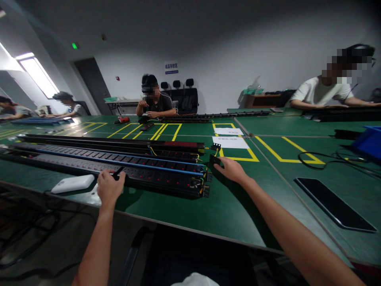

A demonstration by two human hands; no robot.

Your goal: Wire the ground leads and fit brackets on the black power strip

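Several long black power strips (139,169) with rows of sockets lie side by side across the green table (232,206). My left hand (109,187) is closed on the near edge of the closest strip, gripping it. My right hand (230,169) reaches past the strips' right end, its fingers pinched on a small black part (214,159) lying on the table. Coloured wires show at the open right ends of the strips (202,183).
A white flat device (73,183) lies left of my left hand. A black flat panel (335,204) lies at the right, with a black cable (321,161) and blue bin (370,141) beyond. White papers (229,142) sit in yellow floor-tape boxes. Other people work at the far tables.
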